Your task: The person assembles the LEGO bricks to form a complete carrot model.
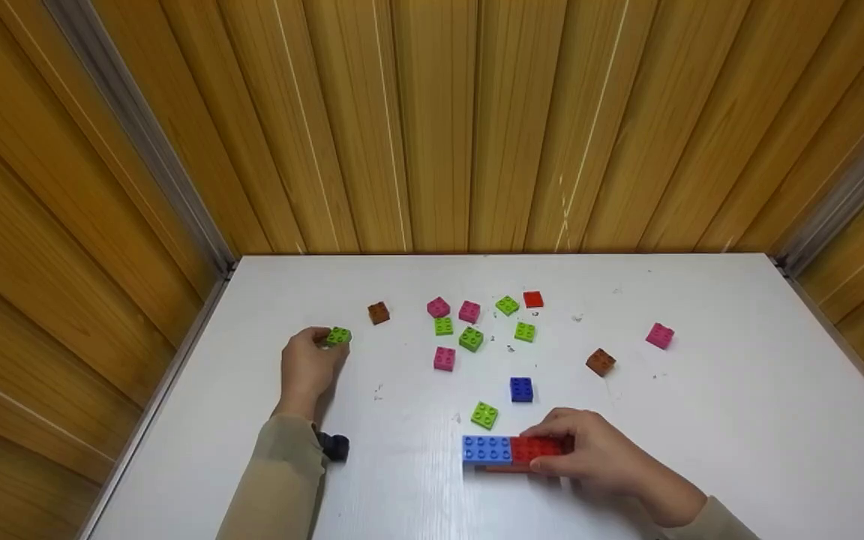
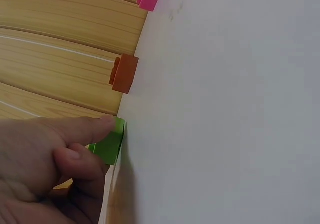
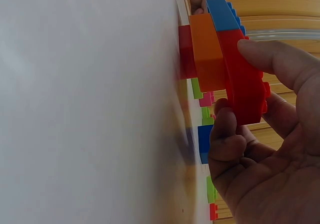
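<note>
Thumb and fingers of my left hand [image 1: 310,369] pinch a lime green toy brick [image 1: 339,336] at the left of the table. In the left wrist view that brick [image 2: 111,146] is at the fingertips; whether it touches the table I cannot tell. My right hand [image 1: 601,454] grips a joined block of bricks near the front. Its top layer is a light blue brick [image 1: 486,450] beside a red brick [image 1: 529,449], held by the red end. Below, the right wrist view shows an orange brick [image 3: 206,53] and a lower red brick [image 3: 186,51].
Loose bricks lie about the white table [image 1: 402,480]: a dark blue one [image 1: 521,389] and a green one [image 1: 484,415] near the block, several green and pink ones mid-table, brown ones [image 1: 379,313] and a flat red piece [image 1: 533,299]. Wood-look panels [image 1: 432,127] stand behind.
</note>
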Motion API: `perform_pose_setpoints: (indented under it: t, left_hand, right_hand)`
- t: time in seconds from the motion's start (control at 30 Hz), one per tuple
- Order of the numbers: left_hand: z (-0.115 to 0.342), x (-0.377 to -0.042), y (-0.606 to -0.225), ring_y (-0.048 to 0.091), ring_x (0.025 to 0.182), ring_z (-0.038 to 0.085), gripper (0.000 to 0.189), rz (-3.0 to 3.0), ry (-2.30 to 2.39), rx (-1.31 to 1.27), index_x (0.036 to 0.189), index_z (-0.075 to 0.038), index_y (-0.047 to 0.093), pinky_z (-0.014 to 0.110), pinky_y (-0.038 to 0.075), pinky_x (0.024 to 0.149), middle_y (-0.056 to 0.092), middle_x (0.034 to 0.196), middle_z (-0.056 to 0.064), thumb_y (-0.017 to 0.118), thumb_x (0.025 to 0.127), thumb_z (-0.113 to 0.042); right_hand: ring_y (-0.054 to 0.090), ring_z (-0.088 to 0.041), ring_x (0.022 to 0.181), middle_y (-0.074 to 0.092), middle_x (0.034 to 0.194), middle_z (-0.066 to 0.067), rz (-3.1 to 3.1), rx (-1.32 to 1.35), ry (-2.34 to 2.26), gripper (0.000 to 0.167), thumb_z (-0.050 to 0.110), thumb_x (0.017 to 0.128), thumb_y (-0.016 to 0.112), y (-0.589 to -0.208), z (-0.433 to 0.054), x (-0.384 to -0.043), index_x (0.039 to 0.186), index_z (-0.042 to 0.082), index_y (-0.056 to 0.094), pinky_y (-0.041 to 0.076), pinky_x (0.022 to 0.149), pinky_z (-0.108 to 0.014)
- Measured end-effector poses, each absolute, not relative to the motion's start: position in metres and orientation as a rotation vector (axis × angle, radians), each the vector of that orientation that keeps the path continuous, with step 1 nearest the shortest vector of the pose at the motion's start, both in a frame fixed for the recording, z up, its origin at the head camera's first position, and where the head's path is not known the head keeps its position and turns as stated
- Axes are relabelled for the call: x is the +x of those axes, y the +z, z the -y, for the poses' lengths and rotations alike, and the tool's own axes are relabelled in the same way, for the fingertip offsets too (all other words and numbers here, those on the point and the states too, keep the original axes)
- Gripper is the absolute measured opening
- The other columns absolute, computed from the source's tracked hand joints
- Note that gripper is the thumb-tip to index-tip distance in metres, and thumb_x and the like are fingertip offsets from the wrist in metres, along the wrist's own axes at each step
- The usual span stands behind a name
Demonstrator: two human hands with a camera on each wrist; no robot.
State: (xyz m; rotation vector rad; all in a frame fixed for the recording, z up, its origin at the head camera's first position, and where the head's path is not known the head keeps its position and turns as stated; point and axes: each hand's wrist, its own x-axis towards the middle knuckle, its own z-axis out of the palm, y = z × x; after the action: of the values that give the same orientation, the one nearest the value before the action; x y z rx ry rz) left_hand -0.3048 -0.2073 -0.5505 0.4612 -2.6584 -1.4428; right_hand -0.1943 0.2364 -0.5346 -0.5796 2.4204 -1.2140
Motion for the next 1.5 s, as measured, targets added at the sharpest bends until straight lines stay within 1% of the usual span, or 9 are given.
perform_pose_setpoints:
  t: [0.43, 0.63, 0.77, 0.87, 0.97, 1.13, 1.27, 1.4, 1.5]
  left_hand:
    - [0.198, -0.288, -0.543, 0.07, 0.137, 0.04, 0.048, 2.612, -1.533, 0.423, 0.147, -0.002, 0.07, 0.051, 0.059, 0.113, 0.071, 0.149, 0.023, 0.082, 0.103, -0.02]
    - [0.193, -0.28, -0.533, 0.068, 0.104, 0.023, 0.047, 2.594, -1.625, 0.356, 0.143, -0.008, 0.074, 0.031, 0.058, 0.08, 0.072, 0.146, 0.015, 0.086, 0.1, -0.022]
    - [0.186, -0.277, -0.527, 0.056, 0.071, 0.014, 0.046, 2.587, -1.706, 0.304, 0.141, -0.012, 0.075, 0.025, 0.047, 0.06, 0.077, 0.132, 0.012, 0.088, 0.098, -0.022]
    - [0.18, -0.274, -0.523, 0.046, 0.056, 0.012, 0.043, 2.61, -1.763, 0.27, 0.139, -0.017, 0.076, 0.026, 0.041, 0.052, 0.079, 0.115, 0.012, 0.089, 0.097, -0.023]
    - [0.175, -0.271, -0.518, 0.049, 0.06, 0.013, 0.042, 2.652, -1.778, 0.2, 0.136, -0.021, 0.078, 0.026, 0.042, 0.054, 0.078, 0.114, 0.009, 0.091, 0.096, -0.024]
    - [0.165, -0.265, -0.507, 0.055, 0.078, 0.018, 0.043, 2.738, -1.74, 0.034, 0.131, -0.024, 0.081, 0.026, 0.046, 0.064, 0.074, 0.129, 0.01, 0.096, 0.092, -0.026]
    - [0.159, -0.259, -0.5, 0.056, 0.084, 0.02, 0.042, 2.782, -1.718, -0.091, 0.129, -0.025, 0.082, 0.026, 0.045, 0.066, 0.074, 0.122, 0.017, 0.098, 0.09, -0.027]
    - [0.154, -0.252, -0.493, 0.057, 0.087, 0.021, 0.039, 2.83, -1.672, -0.211, 0.125, -0.027, 0.082, 0.027, 0.046, 0.068, 0.073, 0.112, 0.014, 0.098, 0.09, -0.031]
    - [0.15, -0.248, -0.49, 0.059, 0.09, 0.022, 0.039, 2.863, -1.656, -0.31, 0.124, -0.03, 0.082, 0.029, 0.049, 0.071, 0.075, 0.114, 0.01, 0.099, 0.089, -0.033]
  right_hand:
    - [0.063, -0.015, 0.102, 0.077, 0.117, -0.002, -2.377, -0.522, -1.237, 0.031, 0.027, 0.097, 0.09, -0.533, -0.238, -0.195, 0.128, 0.024, 0.086, 0.05, 0.082, -0.019]
    - [0.062, -0.012, 0.101, 0.078, 0.117, -0.002, -2.361, -0.521, -1.249, 0.031, 0.027, 0.097, 0.09, -0.534, -0.237, -0.194, 0.128, 0.024, 0.086, 0.05, 0.082, -0.019]
    - [0.062, -0.008, 0.099, 0.078, 0.116, -0.003, -2.375, -0.571, -1.268, 0.031, 0.026, 0.097, 0.09, -0.534, -0.238, -0.193, 0.127, 0.02, 0.087, 0.05, 0.082, -0.019]
    - [0.063, -0.006, 0.099, 0.078, 0.116, -0.003, -2.378, -0.597, -1.274, 0.031, 0.026, 0.097, 0.09, -0.534, -0.238, -0.194, 0.127, 0.019, 0.087, 0.05, 0.082, -0.019]
    - [0.062, -0.006, 0.099, 0.078, 0.116, -0.002, -2.383, -0.586, -1.258, 0.03, 0.027, 0.097, 0.09, -0.533, -0.238, -0.195, 0.127, 0.021, 0.087, 0.05, 0.082, -0.018]
    - [0.062, -0.008, 0.1, 0.078, 0.117, -0.002, -2.386, -0.574, -1.242, 0.03, 0.028, 0.098, 0.09, -0.533, -0.238, -0.195, 0.127, 0.022, 0.087, 0.05, 0.083, -0.019]
    - [0.063, -0.01, 0.101, 0.078, 0.117, -0.002, -2.386, -0.558, -1.235, 0.03, 0.028, 0.098, 0.09, -0.533, -0.238, -0.195, 0.127, 0.023, 0.087, 0.05, 0.083, -0.019]
    - [0.062, -0.01, 0.101, 0.078, 0.117, -0.001, -2.389, -0.558, -1.231, 0.029, 0.028, 0.098, 0.09, -0.533, -0.238, -0.195, 0.127, 0.024, 0.087, 0.05, 0.083, -0.019]
    - [0.062, -0.01, 0.1, 0.078, 0.117, -0.001, -2.384, -0.559, -1.235, 0.03, 0.029, 0.098, 0.09, -0.534, -0.238, -0.195, 0.127, 0.024, 0.087, 0.05, 0.082, -0.019]
